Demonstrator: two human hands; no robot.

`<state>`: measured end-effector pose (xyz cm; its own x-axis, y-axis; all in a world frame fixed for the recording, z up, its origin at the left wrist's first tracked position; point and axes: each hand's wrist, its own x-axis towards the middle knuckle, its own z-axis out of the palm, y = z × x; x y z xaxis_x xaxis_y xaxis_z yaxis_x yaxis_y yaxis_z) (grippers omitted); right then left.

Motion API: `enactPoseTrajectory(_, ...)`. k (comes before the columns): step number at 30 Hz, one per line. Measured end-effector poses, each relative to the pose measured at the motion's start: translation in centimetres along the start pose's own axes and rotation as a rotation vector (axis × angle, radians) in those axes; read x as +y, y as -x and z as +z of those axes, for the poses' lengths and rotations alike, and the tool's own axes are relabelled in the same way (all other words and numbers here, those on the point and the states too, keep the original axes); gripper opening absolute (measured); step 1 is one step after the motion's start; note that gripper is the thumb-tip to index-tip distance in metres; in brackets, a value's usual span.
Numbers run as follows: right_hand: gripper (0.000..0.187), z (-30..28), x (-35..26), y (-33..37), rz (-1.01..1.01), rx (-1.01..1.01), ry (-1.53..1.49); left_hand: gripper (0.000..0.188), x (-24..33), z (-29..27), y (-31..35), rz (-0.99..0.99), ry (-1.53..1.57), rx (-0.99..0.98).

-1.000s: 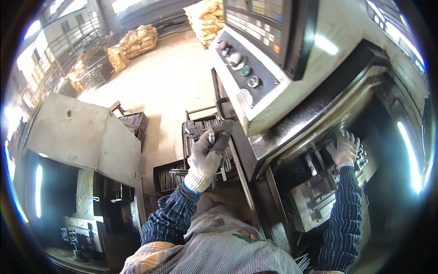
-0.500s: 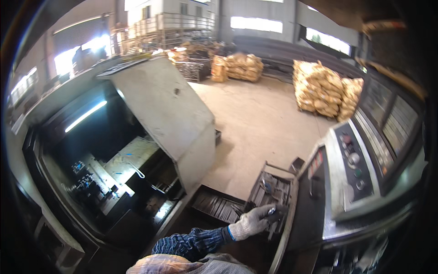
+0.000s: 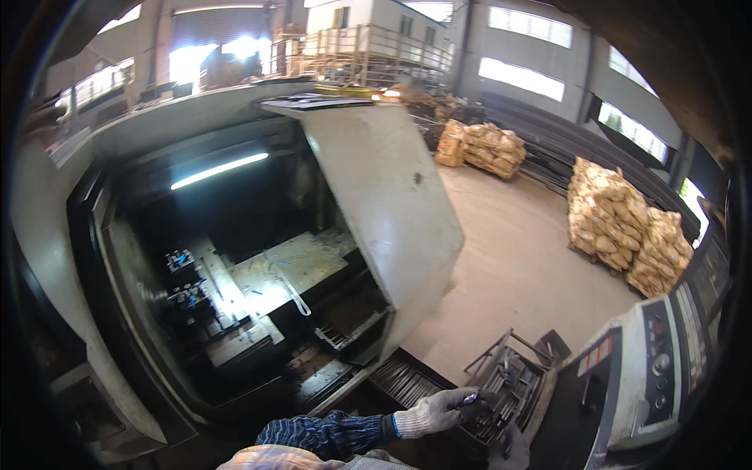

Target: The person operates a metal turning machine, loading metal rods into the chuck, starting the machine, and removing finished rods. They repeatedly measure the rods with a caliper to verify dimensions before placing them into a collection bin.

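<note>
My left hand (image 3: 435, 413), in a pale knit glove with dark, dirty fingers, reaches in from the lower edge under a blue patterned sleeve. Its fingers are closed round a small shiny metal piece (image 3: 470, 399), most of which they hide. Close by on the right is my right hand (image 3: 515, 448), in a grey glove at the lower edge; its fingers are too dim to read. Just beyond both hands stands a metal tray (image 3: 540, 363) holding several dark rods. Left of it, a dark bin (image 3: 376, 374) contains several slim metal rods (image 3: 409, 381).
A machine with a lit cavity stands at left, its pale sliding door (image 3: 384, 188) beside the opening. Inside, a white hooked tool (image 3: 296, 296) lies on a bright ledge. At right is a control panel (image 3: 660, 360) with knobs. Stacked yellowish sacks (image 3: 607, 215) rest on the floor.
The view has swung left, so the machine and sacks sit further right in it. My left hand stays closed on the metal piece. My right hand now shows at the lower edge.
</note>
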<state>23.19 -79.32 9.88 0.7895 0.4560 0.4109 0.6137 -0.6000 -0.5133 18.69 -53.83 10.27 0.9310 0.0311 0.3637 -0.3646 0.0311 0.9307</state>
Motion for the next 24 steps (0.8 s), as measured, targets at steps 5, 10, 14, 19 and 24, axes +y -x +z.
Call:
enactPoseTrajectory(5,0.040,8.3,-2.9,-4.1,-0.185,-0.281,-0.428,0.035,4.4,-5.7,4.3,-0.045,-0.114,0.172)
enactPoseTrajectory(10,0.043,16.8,-3.1,-6.3,-0.283,-0.364,-0.649,0.033,5.8,-9.9,9.6,0.052,-0.088,0.436)
enactPoseTrajectory(14,0.039,16.8,-10.4,-8.6,-0.253,-0.700,-0.568,0.038,5.5,-11.8,12.8,0.067,-0.110,0.592)
enactPoseTrajectory(19,0.045,21.6,-13.0,-11.8,-0.484,-0.911,-0.603,0.043,7.6,-12.9,14.8,0.099,0.100,0.717)
enactPoseTrajectory(24,0.057,25.7,-15.5,-14.7,-0.631,-1.055,-0.580,0.046,7.3,-14.9,13.4,0.284,0.040,0.857)
